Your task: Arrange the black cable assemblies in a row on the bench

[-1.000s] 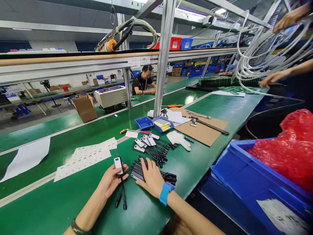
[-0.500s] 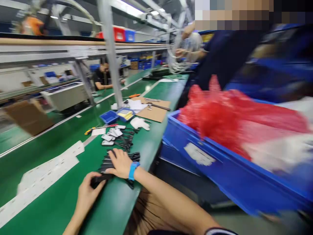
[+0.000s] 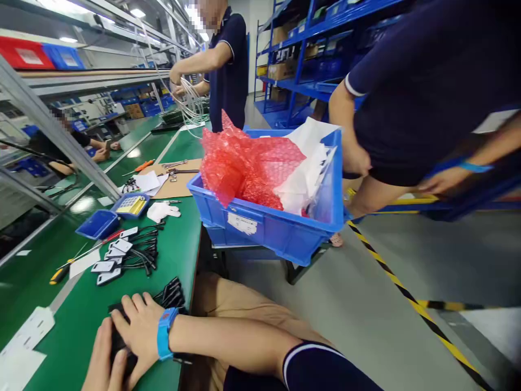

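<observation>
- My left hand (image 3: 101,361) now lies closed on the black devices (image 3: 122,339), perhaps gripping one.
- My right hand (image 3: 140,331) rests flat across them, as before.
- Right of both, the blue crate (image 3: 280,231) has swung into full view.

Both hands on device stack (image 3: 122,326) at table (image 3: 179,255) near edge; crate (image 3: 280,228) right of table, bubble wrap (image 3: 244,163) inside

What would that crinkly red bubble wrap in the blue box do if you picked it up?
The red bubble wrap would probably feel very light and floppy: it sits crumpled, puffed above the blue crate. It looks soft, so likely not fragile.
</observation>
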Action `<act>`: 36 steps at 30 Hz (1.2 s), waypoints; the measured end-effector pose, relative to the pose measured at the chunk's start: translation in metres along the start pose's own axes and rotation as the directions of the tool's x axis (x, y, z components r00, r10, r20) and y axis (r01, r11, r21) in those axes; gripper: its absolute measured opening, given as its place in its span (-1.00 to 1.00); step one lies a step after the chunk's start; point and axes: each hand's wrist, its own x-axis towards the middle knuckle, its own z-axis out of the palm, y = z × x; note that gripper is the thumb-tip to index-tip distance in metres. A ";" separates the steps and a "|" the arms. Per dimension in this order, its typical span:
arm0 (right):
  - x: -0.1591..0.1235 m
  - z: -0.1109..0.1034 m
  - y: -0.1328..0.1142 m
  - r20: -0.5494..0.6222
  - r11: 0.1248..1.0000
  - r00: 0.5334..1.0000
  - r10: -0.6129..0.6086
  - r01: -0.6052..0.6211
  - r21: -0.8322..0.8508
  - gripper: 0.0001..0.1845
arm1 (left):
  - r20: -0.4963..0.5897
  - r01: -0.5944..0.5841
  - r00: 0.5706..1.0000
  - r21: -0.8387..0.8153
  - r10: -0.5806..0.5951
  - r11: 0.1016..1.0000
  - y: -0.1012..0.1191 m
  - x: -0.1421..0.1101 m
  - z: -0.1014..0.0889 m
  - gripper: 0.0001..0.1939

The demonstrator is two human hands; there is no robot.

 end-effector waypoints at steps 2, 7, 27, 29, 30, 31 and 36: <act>-0.001 -0.001 -0.006 0.027 0.999 0.999 0.021 -0.022 0.040 0.21 | -0.025 0.020 0.999 -0.087 -0.022 0.996 0.008 -0.002 0.004 -0.28; -0.001 -0.001 -0.004 0.101 0.971 0.991 0.083 -0.103 0.218 0.25 | -0.081 0.086 0.974 -0.736 -0.213 0.672 0.017 -0.010 -0.005 -0.22; -0.013 -0.028 -0.061 0.235 0.506 0.972 0.025 -0.215 0.835 0.09 | 0.063 0.336 0.786 -0.879 -0.614 0.340 0.034 -0.039 -0.056 -0.50; -0.017 -0.034 -0.048 0.132 0.355 0.986 0.101 -0.159 0.921 -0.13 | -0.062 0.292 0.882 -0.707 -0.467 0.645 0.045 -0.038 -0.080 -0.35; -0.018 -0.034 -0.040 0.093 0.274 0.978 0.186 -0.142 0.951 -0.24 | -0.113 0.220 0.937 -0.543 -0.330 0.810 0.050 -0.037 -0.088 -0.25; -0.019 -0.033 -0.031 0.071 0.197 0.956 0.283 -0.130 0.972 -0.33 | -0.122 0.128 0.976 -0.340 -0.179 0.932 0.053 -0.035 -0.091 -0.15; -0.016 -0.012 -0.001 0.186 -0.119 0.806 0.561 -0.144 0.982 -0.44 | 0.241 -0.172 0.966 0.313 0.097 0.934 0.052 -0.019 -0.051 0.07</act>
